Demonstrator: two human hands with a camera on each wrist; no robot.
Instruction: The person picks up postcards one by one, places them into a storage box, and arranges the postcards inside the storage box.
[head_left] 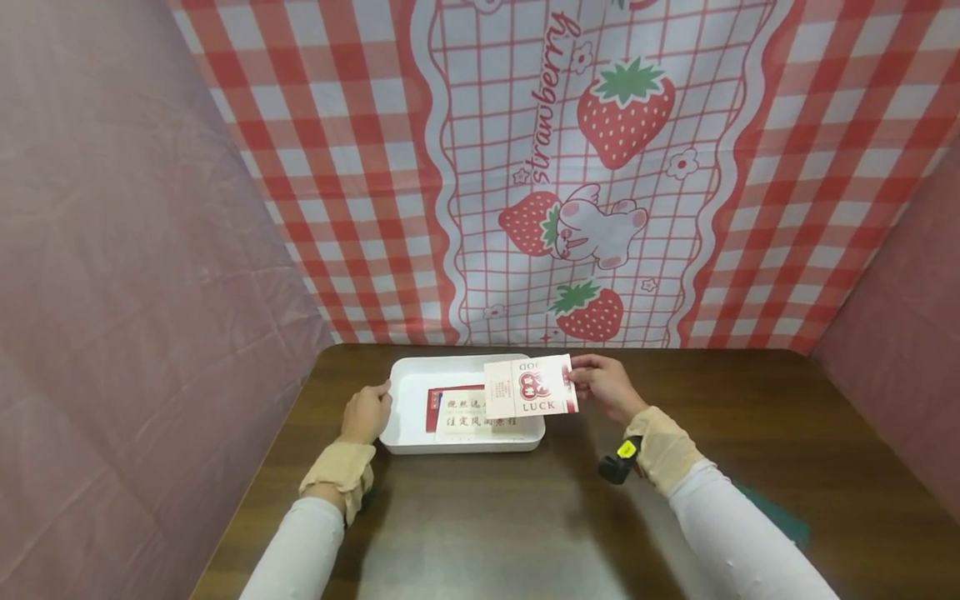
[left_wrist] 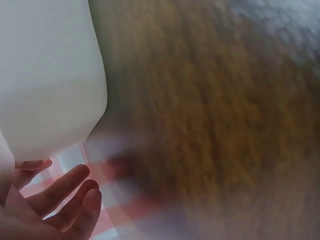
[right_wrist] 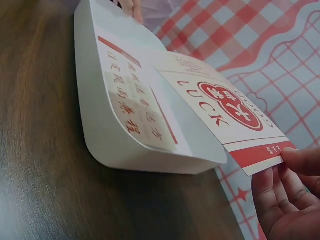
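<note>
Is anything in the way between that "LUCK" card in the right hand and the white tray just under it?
Nothing visible. The right hand pinches the LUCK card by its edge above the white tray, which already holds other printed cards. The left hand touches the tray's left rim, clear of the card.

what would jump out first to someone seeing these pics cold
Probably the big strawberry backdrop in red and white check behind the dark wooden table. Next comes the cream and red LUCK envelope, pinched at its edge by the right hand just above the white tray. The left hand rests on the tray's left rim, and more envelopes lie inside.
</note>
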